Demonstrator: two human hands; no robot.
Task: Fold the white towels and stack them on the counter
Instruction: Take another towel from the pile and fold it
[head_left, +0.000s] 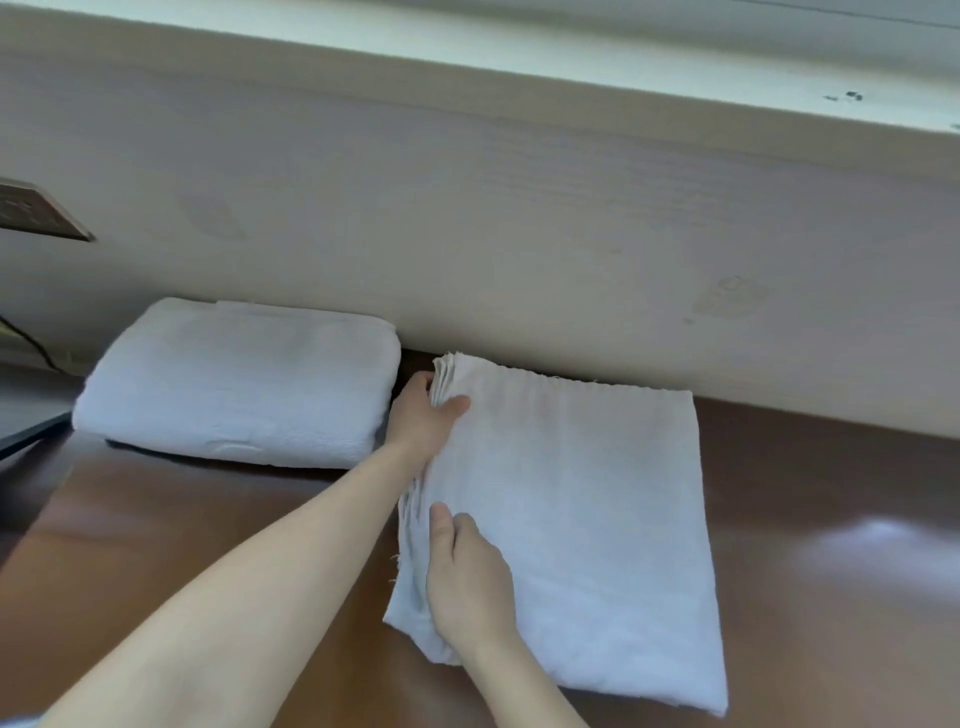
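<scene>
Up at the far-left corner of the flat folded towel (582, 519), the left hand (421, 421) pinches the stacked layers: thumb on top, fingers tucked behind the edge. Nearer along that same left edge the right hand (470, 582) lies on the cloth with its thumb pointing away from the body; its other fingers are curled out of sight, so whether they hold a layer cannot be told. From both hands the towel spreads rightward as a rough square, flat on the brown counter (831, 519), its far edge almost against the pale wall (519, 234). Just left of the left hand sits a thicker folded white towel (239, 379) — also on the counter, close to the wall.
</scene>
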